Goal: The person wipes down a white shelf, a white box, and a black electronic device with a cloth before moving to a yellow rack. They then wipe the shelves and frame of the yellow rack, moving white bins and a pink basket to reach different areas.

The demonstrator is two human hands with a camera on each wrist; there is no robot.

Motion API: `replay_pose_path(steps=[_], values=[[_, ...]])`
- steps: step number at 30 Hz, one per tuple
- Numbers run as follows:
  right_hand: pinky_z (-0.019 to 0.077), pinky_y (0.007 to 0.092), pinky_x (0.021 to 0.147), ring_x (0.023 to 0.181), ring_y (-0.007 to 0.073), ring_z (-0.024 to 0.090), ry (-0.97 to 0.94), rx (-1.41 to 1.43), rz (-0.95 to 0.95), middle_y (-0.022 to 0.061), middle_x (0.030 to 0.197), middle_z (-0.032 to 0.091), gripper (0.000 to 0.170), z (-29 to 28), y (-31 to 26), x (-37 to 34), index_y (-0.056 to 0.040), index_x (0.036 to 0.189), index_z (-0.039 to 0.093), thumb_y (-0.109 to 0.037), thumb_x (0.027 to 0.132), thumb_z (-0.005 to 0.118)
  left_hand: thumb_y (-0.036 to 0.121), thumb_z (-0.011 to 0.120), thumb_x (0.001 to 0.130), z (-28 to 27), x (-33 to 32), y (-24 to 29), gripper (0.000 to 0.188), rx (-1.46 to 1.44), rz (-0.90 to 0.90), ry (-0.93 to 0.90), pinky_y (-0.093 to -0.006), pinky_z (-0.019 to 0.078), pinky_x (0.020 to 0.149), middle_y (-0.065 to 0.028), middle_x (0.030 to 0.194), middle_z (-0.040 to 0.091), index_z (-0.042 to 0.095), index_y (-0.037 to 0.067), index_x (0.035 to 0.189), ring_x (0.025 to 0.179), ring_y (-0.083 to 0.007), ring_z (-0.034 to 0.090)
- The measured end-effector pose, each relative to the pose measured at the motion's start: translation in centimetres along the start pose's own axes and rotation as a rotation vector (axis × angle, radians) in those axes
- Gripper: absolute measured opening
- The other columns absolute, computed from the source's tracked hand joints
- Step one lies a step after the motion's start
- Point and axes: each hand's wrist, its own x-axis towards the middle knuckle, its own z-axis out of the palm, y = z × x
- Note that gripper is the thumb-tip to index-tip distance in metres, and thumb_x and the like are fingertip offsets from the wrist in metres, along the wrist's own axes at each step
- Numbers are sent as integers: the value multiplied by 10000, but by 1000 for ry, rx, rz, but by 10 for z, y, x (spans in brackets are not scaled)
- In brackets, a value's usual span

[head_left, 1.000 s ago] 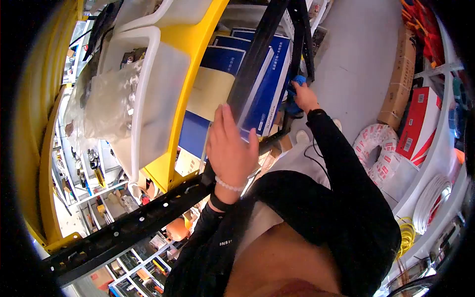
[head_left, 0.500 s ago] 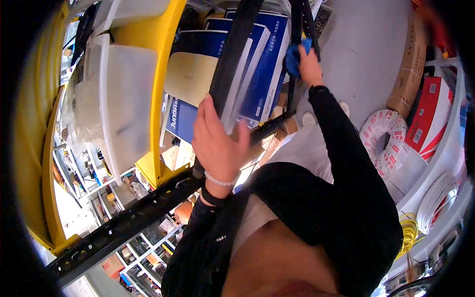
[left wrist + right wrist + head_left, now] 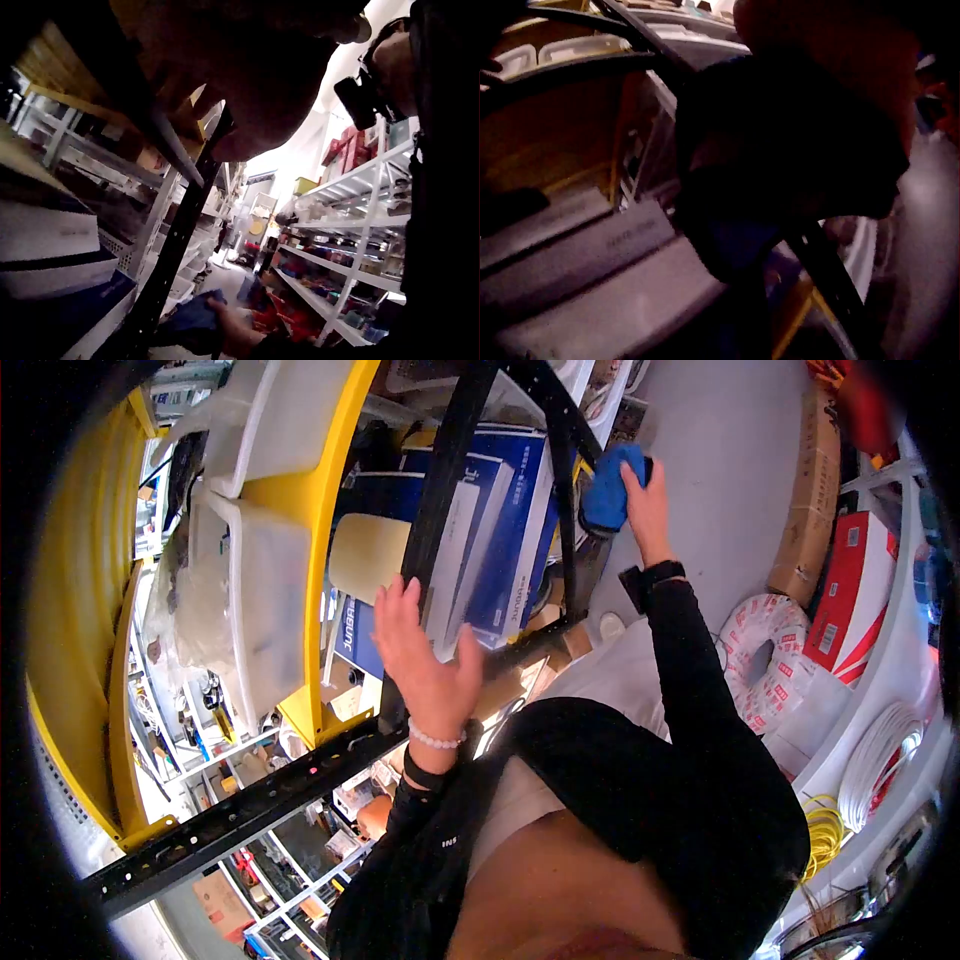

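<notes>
My right hand [image 3: 648, 510] grips a crumpled blue cloth [image 3: 606, 495] beside the slanted black braces of a metal rack. The same cloth [image 3: 193, 313] shows low in the left wrist view; in the right wrist view it is mostly a dark shape. My left hand [image 3: 428, 675] is spread, thumb apart, its fingertips at the lower part of a black rack bar [image 3: 440, 510]. It holds nothing. Behind that bar, blue flat boxes [image 3: 535, 510] with white edges stand on the rack, and a beige sheet [image 3: 368, 555] leans among them.
Clear plastic bins [image 3: 270, 590] in a yellow frame [image 3: 340, 470] are at left. A perforated black rail [image 3: 260, 790] crosses the lower left. On the right stand a long carton [image 3: 805, 520], a red-and-white box [image 3: 850, 590] and a wrapped coil [image 3: 765, 660] by white shelving.
The cloth in my right hand has moved out from behind the braces and shows larger. My left hand has stayed at the bar, lower in view. The head view has shifted somewhat.
</notes>
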Motion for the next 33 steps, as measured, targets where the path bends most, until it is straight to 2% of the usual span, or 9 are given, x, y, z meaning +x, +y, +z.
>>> replay_pose_path(steps=[4, 9, 13, 17, 23, 27, 29, 31, 33], values=[[430, 383, 991, 1165, 309, 546, -78, 210, -301, 172, 1278, 529, 550, 12, -107, 32, -144, 1305, 459, -181, 819, 715, 141, 661, 789, 1, 36, 0, 640, -4, -73, 15, -460, 325, 1070, -222, 1380, 467, 420, 22, 1369, 1280, -413, 427], [252, 399, 1141, 1249, 347, 472, -320, 93, -578, 142, 1358, 479, 688, 54, -61, 56, -142, 1385, 415, -114, 777, 736, 242, 666, 856, 28, 64, 3, 535, -46, -407, -169, -419, 479, 907, -254, 1194, 591, 492, -18, 1291, 1076, -400, 592], [435, 409, 991, 1206, 331, 524, -243, 289, -233, 172, 1286, 539, 768, 71, 22, 59, -196, 1384, 411, -82, 728, 793, 227, 709, 834, 37, 59, 4, 546, 116, -420, -124, -350, 514, 771, -198, 1017, 637, 491, -31, 1263, 843, -288, 648], [451, 391, 970, 1180, 298, 549, -114, 237, -122, 154, 1241, 570, 731, 86, 113, 68, -157, 1344, 427, -19, 722, 784, 109, 676, 831, 43, 48, -2, 522, 106, -425, -43, -284, 464, 682, -86, 897, 583, 462, -11, 1291, 744, -148, 536], [456, 366, 945, 1115, 237, 544, 79, 159, -63, 109, 1227, 541, 651, 113, 266, 74, -131, 1291, 430, 99, 744, 699, 141, 632, 865, 49, 36, -7, 525, 196, -397, 90, -256, 424, 708, -46, 908, 546, 422, -14, 1321, 787, -138, 507], [470, 374, 922, 1049, 275, 581, 278, 484, 419, 132, 1141, 601, 616, 129, 333, 77, -57, 1276, 432, 101, 727, 660, 156, 636, 860, 52, 36, -6, 512, 209, -456, 109, -254, 414, 683, -44, 890, 536, 435, -3, 1303, 763, -127, 497], [481, 375, 892, 1049, 312, 598, 36, 480, 461, 178, 1099, 618, 459, 125, 321, 71, -29, 1214, 501, -16, 775, 634, 141, 646, 824, 55, 38, -5, 526, 197, -440, 138, -248, 408, 637, -24, 815, 526, 450, -4, 1290, 701, -116, 488], [489, 359, 861, 1045, 312, 604, -328, -201, -100, 202, 1083, 620, 355, 118, 368, 55, -31, 1167, 543, -83, 821, 603, 130, 652, 813, 53, 47, -1, 537, 283, -380, 58, -251, 406, 605, -25, 802, 533, 448, -6, 1291, 680, -114, 489], [484, 325, 808, 938, 283, 603, -348, 33, 300, 183, 999, 608, 267, 116, 311, 61, -22, 1075, 573, -135, 835, 594, 152, 688, 796, 52, 46, -3, 545, 215, -406, 64, -281, 454, 609, -58, 792, 570, 473, -3, 1271, 655, -145, 532]])
